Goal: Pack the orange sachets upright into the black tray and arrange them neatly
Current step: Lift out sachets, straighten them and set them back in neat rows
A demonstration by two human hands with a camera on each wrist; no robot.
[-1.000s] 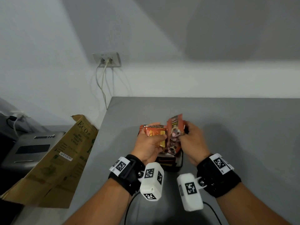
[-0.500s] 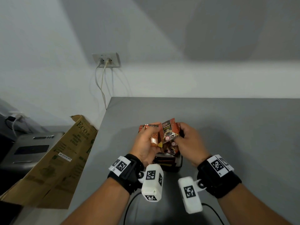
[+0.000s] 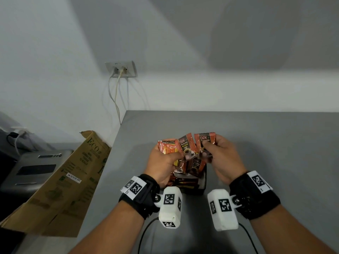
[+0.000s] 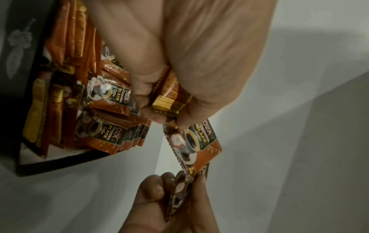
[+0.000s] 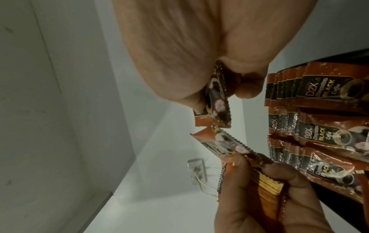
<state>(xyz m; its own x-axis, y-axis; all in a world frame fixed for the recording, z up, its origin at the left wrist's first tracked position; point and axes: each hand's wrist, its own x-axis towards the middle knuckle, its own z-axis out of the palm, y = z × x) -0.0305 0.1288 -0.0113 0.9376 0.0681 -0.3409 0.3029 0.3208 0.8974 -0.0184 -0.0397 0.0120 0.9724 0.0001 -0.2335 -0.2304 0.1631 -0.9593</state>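
Observation:
My left hand (image 3: pixel 170 156) grips a stack of orange sachets (image 3: pixel 166 148) above the black tray (image 3: pixel 204 187); one D2X sachet (image 3: pixel 184 145) fans out from the stack. Beside it, my right hand (image 3: pixel 207 149) pinches a single sachet (image 3: pixel 204 140) by its lower half. In the left wrist view the left hand (image 4: pixel 169 113) clamps the stack (image 4: pixel 171 97), and the right hand (image 4: pixel 177 186) holds its sachet (image 4: pixel 179 193) edge-on. Several sachets (image 4: pixel 99 134) stand in rows in the tray (image 4: pixel 60 160). The right wrist view shows the right hand (image 5: pixel 219 94) pinching its sachet (image 5: pixel 215 110).
The tray sits near the front of a grey table (image 3: pixel 275 143). A tilted cardboard box (image 3: pixel 64 180) leans past the table's left edge, beside a grey device (image 3: pixel 36 169). A wall socket (image 3: pixel 121 69) with hanging cables is at the back left.
The right hand's sachet was pressed against the left hand's stack; it has moved right, apart from it. One sachet now fans out of the stack.

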